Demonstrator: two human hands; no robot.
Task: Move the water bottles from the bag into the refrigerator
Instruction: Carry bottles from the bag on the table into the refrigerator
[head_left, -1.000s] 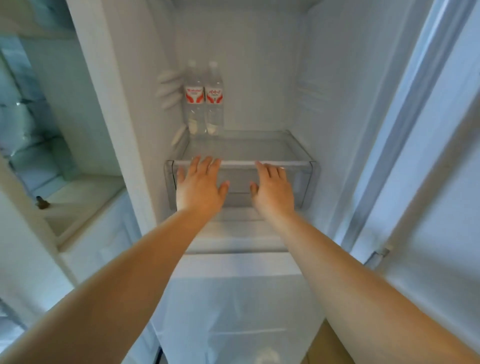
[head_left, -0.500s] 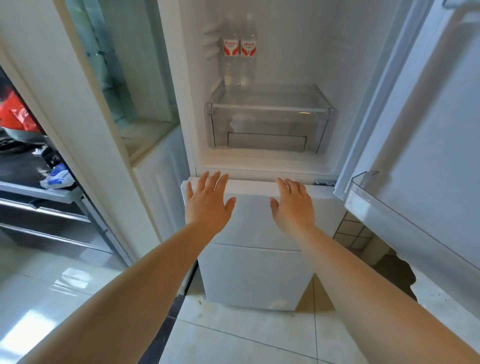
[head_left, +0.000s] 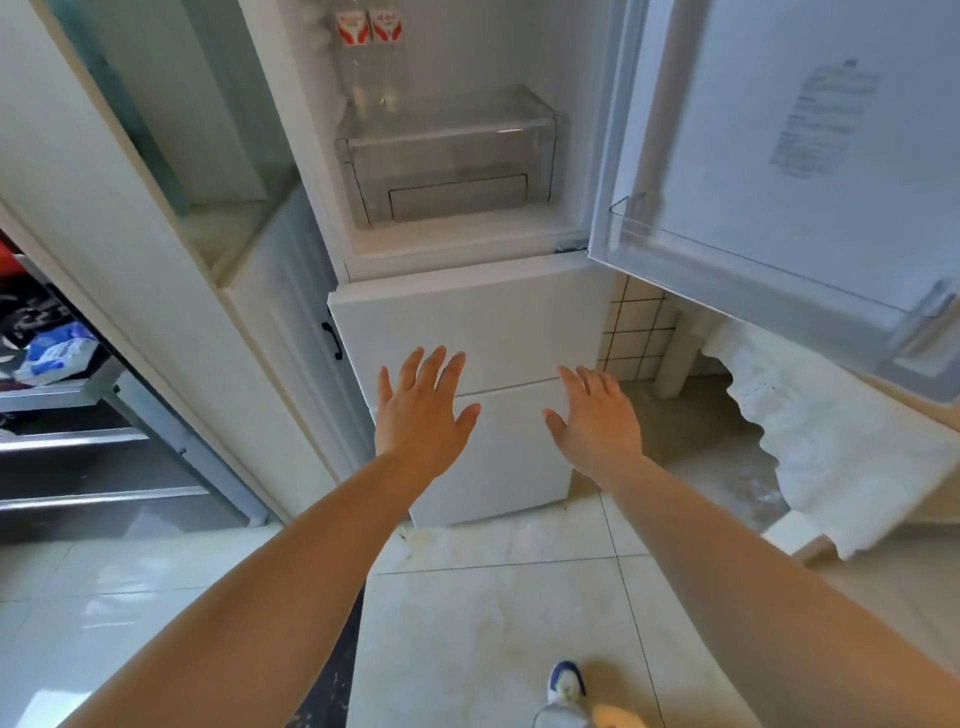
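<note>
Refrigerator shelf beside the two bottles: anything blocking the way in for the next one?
Nothing visible does. The upper door is swung open, both hands are empty, and bare shelf lies right of the two bottles, above the clear drawer.

Two bottles (head_left: 370, 31) side by side in fridge (head_left: 467, 322), behind drawer (head_left: 447, 161); door (head_left: 779, 156) open right, cabinet (head_left: 156, 234) left.

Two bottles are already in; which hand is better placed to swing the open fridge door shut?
Right, probably. The white fridge door stands open on the right, and the empty right hand is nearer its edge than the empty left hand, which would have to cross over.
</note>
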